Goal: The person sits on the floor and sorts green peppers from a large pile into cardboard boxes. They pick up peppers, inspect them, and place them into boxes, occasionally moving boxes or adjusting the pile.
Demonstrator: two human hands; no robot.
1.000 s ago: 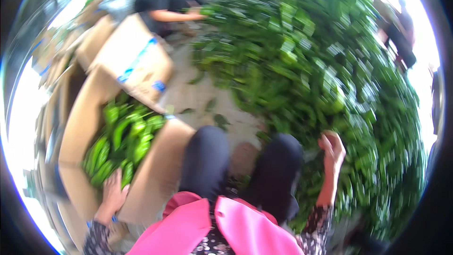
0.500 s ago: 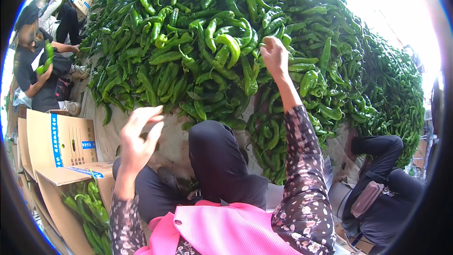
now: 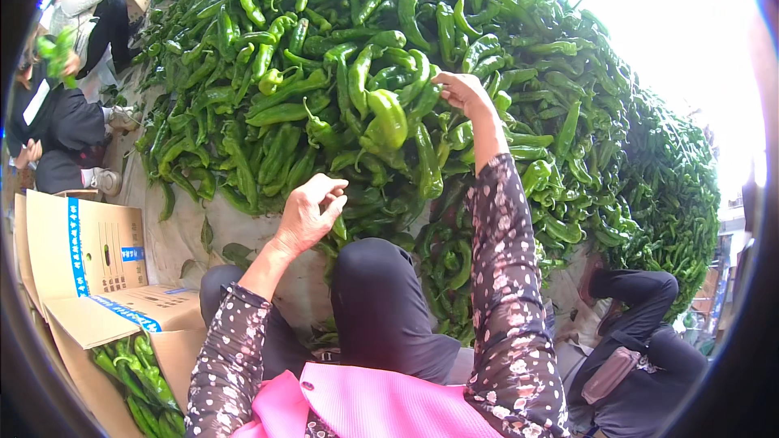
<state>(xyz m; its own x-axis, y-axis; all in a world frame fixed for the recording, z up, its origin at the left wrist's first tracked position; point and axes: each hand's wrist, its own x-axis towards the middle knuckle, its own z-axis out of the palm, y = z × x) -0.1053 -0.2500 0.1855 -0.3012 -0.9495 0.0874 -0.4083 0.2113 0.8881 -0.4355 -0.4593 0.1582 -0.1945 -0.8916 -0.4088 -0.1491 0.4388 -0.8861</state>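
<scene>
A big heap of long green peppers (image 3: 276, 109) spreads in front of me. My right hand (image 3: 466, 95) reaches into its middle, fingers bent and pinched at the end of a green pepper (image 3: 423, 100). Just left of it is a paler, yellowish-green pepper (image 3: 385, 123); I cannot tell whether it rests on the heap or is in the air. My left hand (image 3: 308, 211) hovers at the heap's near edge, above my knee. Its fingers are curled with thumb and forefinger apart, and nothing shows between them.
At my left stands an open cardboard box (image 3: 174, 357) with green peppers (image 3: 139, 377) inside. Its flap (image 3: 105, 247) stands up. Two people (image 3: 61, 118) are at the far left, one holding peppers. Another person's legs (image 3: 633, 296) are at the right. A pale ground sheet (image 3: 182, 235) shows beneath.
My left hand has moved right, from beside the box to the heap's edge. My right hand has shifted slightly left. The pale pepper appears lower and larger. The people at left have changed posture.
</scene>
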